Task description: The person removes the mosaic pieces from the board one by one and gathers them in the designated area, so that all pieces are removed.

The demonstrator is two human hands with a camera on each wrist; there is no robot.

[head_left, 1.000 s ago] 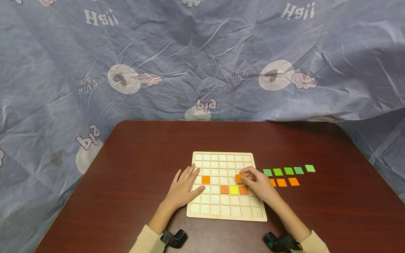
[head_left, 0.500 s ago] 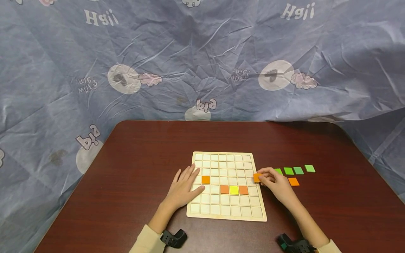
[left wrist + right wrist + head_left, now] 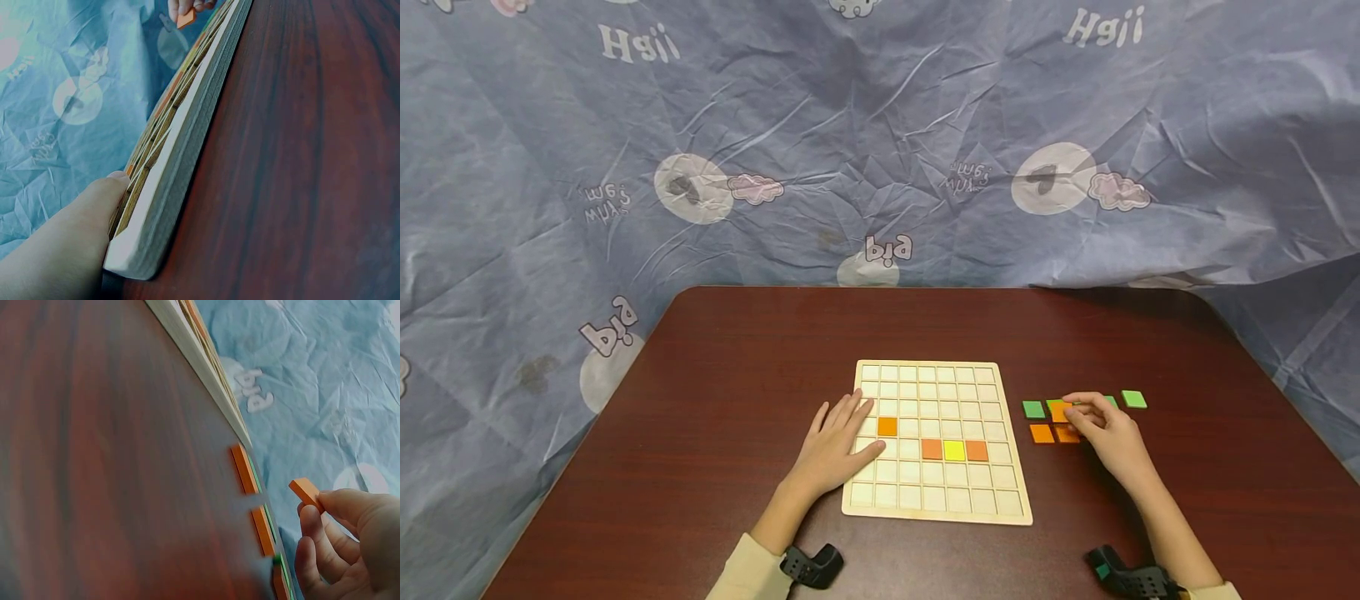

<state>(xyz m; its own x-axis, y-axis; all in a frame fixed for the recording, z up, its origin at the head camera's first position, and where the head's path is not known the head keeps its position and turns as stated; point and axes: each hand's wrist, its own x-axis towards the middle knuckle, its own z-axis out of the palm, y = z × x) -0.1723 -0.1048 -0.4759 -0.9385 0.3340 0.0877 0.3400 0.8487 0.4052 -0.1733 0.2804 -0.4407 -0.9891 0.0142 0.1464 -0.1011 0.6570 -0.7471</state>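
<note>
Plainly, the right hand (image 3: 1108, 433) has its thumb and fingertips pinched together on an orange tile (image 3: 1060, 412), catching it by one edge so that most of it juts out past the fingers toward the board (image 3: 928, 409). In the right wrist view that tile is tilted and lifted off the table (image 3: 760, 358), though how high it sits is hard to judge. It is well apart from the board's right rim and, from the head, overlaps one of the green tiles (image 3: 1033, 409) lying in a row behind.

Nearer the person, below the pinched piece, lie loose orange tiles (image 3: 1042, 433); the right wrist view shows three, the last cut by the lower border. A pale green tile (image 3: 1134, 399) ends the far row, beyond the fingers.

The left hand (image 3: 833, 446) rests flat over the board's left edge, fingers straight and thumb spread away from them, gripping nothing. On the grid, one darker orange piece (image 3: 887, 427) lies near that thumb, while a yellow piece (image 3: 953, 451) sits between two reddish-orange pieces (image 3: 932, 449) one row closer to the person. A printed cloth (image 3: 820, 125) hangs behind the table
</note>
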